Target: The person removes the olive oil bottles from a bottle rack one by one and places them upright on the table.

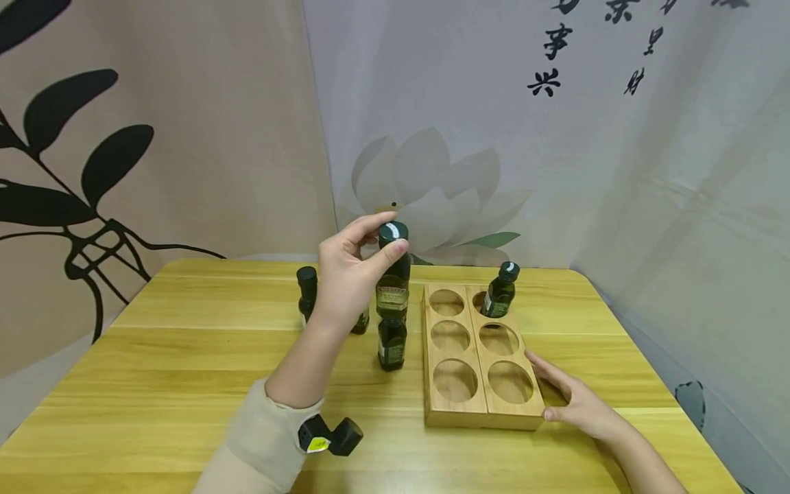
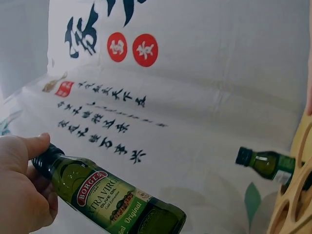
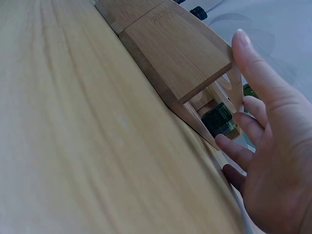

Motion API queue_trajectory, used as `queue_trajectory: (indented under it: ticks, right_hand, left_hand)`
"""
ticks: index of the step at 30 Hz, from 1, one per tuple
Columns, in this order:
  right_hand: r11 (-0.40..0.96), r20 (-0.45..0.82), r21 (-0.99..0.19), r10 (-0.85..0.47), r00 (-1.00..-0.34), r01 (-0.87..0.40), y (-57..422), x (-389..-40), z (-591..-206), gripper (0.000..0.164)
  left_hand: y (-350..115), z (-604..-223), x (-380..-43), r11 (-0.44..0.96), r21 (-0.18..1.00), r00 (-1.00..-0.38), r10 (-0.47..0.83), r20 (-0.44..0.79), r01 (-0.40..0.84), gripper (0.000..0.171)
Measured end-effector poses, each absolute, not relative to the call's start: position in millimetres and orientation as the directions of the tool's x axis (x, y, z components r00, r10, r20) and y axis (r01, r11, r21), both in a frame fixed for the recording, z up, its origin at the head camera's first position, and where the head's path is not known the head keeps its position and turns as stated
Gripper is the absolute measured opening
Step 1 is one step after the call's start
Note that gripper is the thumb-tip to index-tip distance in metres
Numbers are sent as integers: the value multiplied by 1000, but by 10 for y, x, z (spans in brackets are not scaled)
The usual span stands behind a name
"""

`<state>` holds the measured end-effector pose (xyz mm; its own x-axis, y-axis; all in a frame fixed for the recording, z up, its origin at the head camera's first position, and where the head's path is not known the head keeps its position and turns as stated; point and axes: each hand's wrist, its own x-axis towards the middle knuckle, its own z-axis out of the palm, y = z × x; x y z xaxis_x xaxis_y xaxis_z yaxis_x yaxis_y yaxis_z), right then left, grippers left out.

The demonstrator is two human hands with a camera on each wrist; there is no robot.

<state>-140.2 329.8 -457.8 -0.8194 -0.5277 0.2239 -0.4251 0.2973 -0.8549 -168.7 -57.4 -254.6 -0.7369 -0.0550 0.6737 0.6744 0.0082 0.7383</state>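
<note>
My left hand (image 1: 345, 274) pinches a small dark green olive oil bottle (image 1: 393, 291) by its black cap, thumb on one side and fingers on the other. In the left wrist view its label reads Borges and Extra Virgin. The held bottle hangs upright, left of a wooden rack (image 1: 457, 417) with two columns of round holes. Another olive oil bottle (image 1: 500, 293) sits in the back right hole, tilted slightly. My right hand (image 1: 577, 406) rests beside the rack's right side, fingers loosely extended, with fingertips and thumb at its edge (image 3: 229, 68).
Below the held bottle, a similar bottle (image 1: 391, 345) stands on the wooden table (image 1: 185, 363). Two more bottles, one with its black cap (image 1: 306, 274) visible, stand partly hidden behind my left hand and wrist. A printed curtain (image 1: 247, 137) hangs behind the table's back edge.
</note>
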Motion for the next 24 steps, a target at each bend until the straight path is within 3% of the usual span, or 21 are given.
queue_trajectory:
  ticks: [14,24]
  right_hand:
    - [283,237,-858,-524,-818,-429,3291,-1403,-4579,80]
    - [286,240,-854,-526,-816,-435,3290,-1397,-4576,80]
  left_hand:
    - [-919,-2623,-1709,42,760,-752,-121,648,649,33]
    - [-1066,-2846,-1718,99,810,-799,-134,586,578,34]
